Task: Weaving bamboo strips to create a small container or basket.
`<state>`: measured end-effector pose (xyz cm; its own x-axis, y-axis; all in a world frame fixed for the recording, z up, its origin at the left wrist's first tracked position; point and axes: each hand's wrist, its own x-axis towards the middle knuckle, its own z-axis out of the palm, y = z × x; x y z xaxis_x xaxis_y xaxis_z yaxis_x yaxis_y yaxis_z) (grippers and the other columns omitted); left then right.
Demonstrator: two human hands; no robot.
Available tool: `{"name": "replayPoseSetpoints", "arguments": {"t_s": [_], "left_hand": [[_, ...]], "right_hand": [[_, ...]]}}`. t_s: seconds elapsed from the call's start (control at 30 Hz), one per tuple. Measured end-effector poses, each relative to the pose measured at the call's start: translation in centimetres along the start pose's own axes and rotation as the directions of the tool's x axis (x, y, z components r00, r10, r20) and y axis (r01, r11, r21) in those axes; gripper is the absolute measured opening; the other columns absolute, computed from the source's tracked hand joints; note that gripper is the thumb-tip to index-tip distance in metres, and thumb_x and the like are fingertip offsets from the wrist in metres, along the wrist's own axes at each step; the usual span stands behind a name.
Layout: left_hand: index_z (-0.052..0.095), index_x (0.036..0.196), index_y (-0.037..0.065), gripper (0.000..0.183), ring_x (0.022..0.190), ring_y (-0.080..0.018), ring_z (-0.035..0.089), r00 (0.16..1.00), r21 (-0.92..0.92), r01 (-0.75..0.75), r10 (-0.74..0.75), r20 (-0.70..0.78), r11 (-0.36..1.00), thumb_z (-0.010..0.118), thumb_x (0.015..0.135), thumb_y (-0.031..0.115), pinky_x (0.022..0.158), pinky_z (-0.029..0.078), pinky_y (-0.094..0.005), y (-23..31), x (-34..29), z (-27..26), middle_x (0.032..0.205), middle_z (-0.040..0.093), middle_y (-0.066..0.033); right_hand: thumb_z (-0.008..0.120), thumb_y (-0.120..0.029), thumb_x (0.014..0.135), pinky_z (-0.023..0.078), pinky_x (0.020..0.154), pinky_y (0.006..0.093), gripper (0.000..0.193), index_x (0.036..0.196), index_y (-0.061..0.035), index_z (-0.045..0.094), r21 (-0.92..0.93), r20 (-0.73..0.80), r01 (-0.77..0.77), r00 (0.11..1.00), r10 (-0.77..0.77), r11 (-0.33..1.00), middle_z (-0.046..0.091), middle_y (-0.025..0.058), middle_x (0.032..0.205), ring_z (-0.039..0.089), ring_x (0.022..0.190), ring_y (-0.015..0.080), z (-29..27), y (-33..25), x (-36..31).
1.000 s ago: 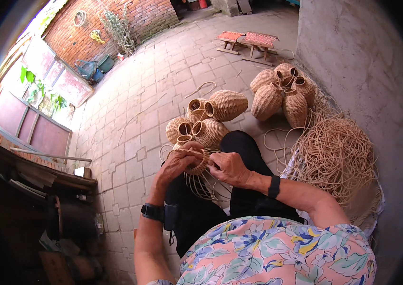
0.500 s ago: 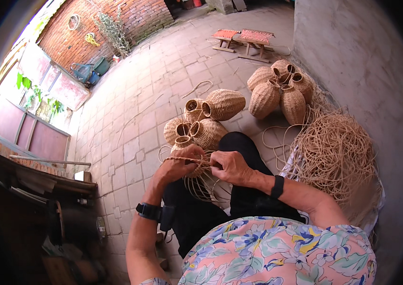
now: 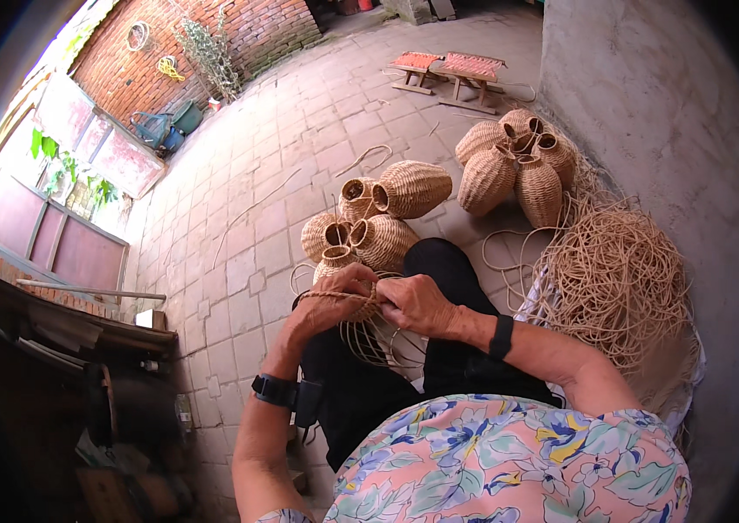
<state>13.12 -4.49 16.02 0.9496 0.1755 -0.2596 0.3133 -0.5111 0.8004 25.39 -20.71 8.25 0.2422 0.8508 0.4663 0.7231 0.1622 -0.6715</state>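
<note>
Above my lap, my left hand (image 3: 342,285) is closed on a partly woven basket (image 3: 366,311), much of which my fingers hide. A twisted straw cord (image 3: 322,295) runs from it across the back of my left hand. Loose strands (image 3: 362,343) hang down from the work toward my thighs in curved lines. My right hand (image 3: 417,305) pinches a strand at the work's right side, close against my left fingers. Just beyond my hands stands a cluster of finished woven baskets (image 3: 384,240), vase-shaped with narrow round mouths.
A second group of baskets (image 3: 489,181) stands farther right. Beside my right knee lies a large tangled heap of straw cord (image 3: 618,270), along the grey wall (image 3: 666,131). Two low stools (image 3: 471,68) with red woven seats stand beyond. Stray cords lie on the paving (image 3: 256,209).
My right hand has moved slightly left, closer to my left hand. The cord over my left hand sits a little lower. The baskets have stayed in place.
</note>
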Motion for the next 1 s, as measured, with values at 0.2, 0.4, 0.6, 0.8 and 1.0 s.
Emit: {"name": "replayPoseSetpoints", "arguments": {"t_s": [0.2, 0.4, 0.6, 0.8, 1.0], "left_hand": [[0.059, 0.119, 0.004, 0.035, 0.093, -0.0134, 0.062, 1.0, 0.062, 0.025, -0.026, 0.012, 0.998, 0.06, 0.087, 0.017, 0.083, 0.05, -0.0288, -0.1, 0.0, 0.0, 0.099, 0.068, -0.0064], [0.058, 0.122, 0.004, 0.036, 0.097, -0.0157, 0.062, 0.997, 0.014, -0.058, 0.059, -0.054, 0.998, 0.062, 0.088, 0.018, 0.084, 0.05, -0.0312, -0.9, -0.1, 0.5, 0.109, 0.065, -0.0081], [0.058, 0.122, 0.003, 0.037, 0.099, -0.0213, 0.063, 0.994, 0.06, -0.111, 0.11, 0.013, 0.992, 0.064, 0.087, 0.013, 0.085, 0.05, -0.0334, -1.2, 0.6, 0.5, 0.114, 0.062, -0.0087], [0.055, 0.124, -0.002, 0.037, 0.111, -0.0148, 0.054, 0.962, 0.131, -0.249, 0.229, 0.15, 0.96, 0.051, 0.092, 0.017, 0.094, 0.044, -0.0272, -1.7, 1.6, 0.2, 0.121, 0.057, -0.0073], [0.059, 0.118, -0.004, 0.039, 0.113, -0.0144, 0.053, 0.966, -0.151, -0.14, 0.169, 0.198, 0.979, 0.048, 0.093, 0.024, 0.094, 0.044, -0.0267, -1.9, 1.8, 0.0, 0.127, 0.053, -0.0088]], "right_hand": [[0.064, -0.012, 0.08, 0.053, 0.067, 0.0435, 0.014, 0.087, -0.0024, 0.057, 0.241, 0.093, -0.138, 0.989, 0.119, 0.961, 0.066, 0.0181, 0.079, 0.067, 0.077, 0.0358, -1.9, -0.8, 1.1], [0.064, -0.003, 0.079, 0.052, 0.066, 0.0396, 0.012, 0.089, -0.0006, 0.058, 0.207, 0.044, -0.081, 0.996, 0.074, 0.975, 0.064, 0.0182, 0.08, 0.066, 0.074, 0.0336, -1.0, -0.6, 1.1], [0.065, -0.001, 0.078, 0.051, 0.068, 0.0395, 0.012, 0.088, -0.0029, 0.059, 0.08, -0.065, 0.111, 0.992, -0.106, 0.991, 0.061, 0.014, 0.084, 0.063, 0.078, 0.0328, -0.1, -0.2, 0.3], [0.067, -0.001, 0.075, 0.049, 0.073, 0.0417, 0.016, 0.088, -0.0043, 0.058, 0.187, -0.071, -0.055, 0.995, 0.069, 0.981, 0.059, 0.0117, 0.084, 0.061, 0.083, 0.0318, -0.8, -0.3, -0.7], [0.068, -0.01, 0.076, 0.049, 0.073, 0.041, 0.018, 0.09, -0.0076, 0.057, -0.178, 0.02, 0.246, 0.969, -0.247, 0.953, 0.055, 0.0094, 0.085, 0.06, 0.081, 0.0296, -1.6, 0.2, -2.0]]}}
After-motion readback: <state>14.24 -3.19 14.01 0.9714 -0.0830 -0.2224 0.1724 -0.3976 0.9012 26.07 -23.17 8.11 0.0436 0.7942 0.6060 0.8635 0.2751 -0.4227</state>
